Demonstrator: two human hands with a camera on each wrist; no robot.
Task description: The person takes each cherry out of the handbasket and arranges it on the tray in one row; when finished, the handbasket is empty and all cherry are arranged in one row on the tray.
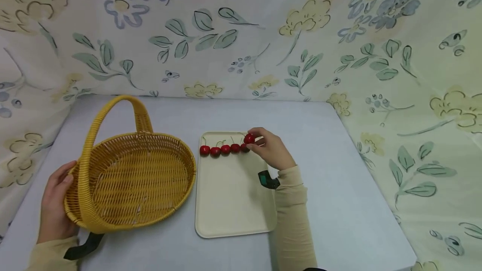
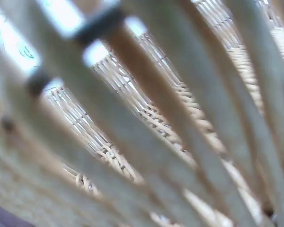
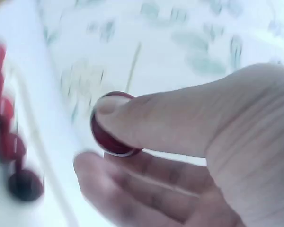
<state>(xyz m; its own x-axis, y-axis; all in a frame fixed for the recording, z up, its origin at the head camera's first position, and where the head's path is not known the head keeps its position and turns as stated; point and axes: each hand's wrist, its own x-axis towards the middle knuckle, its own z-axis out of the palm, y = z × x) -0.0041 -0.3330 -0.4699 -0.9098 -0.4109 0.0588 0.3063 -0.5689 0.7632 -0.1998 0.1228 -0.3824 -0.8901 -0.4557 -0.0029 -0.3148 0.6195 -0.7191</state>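
My left hand [image 1: 56, 204] grips the left side of a yellow wicker basket [image 1: 139, 191] with a tall arched handle; its thumb lies at the rim. In the left wrist view the woven slats of the basket [image 2: 118, 142] fill the picture up close. Between thumb and fingers, my right hand [image 1: 275, 152] pinches a dark red cherry [image 1: 249, 138] above the upper right part of a cream tray [image 1: 235, 195]. The right wrist view shows this cherry [image 3: 106, 135] with its stem upward. Several more cherries [image 1: 225, 149] with stems lie in a row along the tray's far end.
A white table [image 1: 339, 204] carries the basket and the tray, which stand side by side, the basket's right edge close to the tray. Behind and at the sides hangs a floral cloth [image 1: 211, 70]. The basket's handle [image 1: 98, 124] rises high over its left part.
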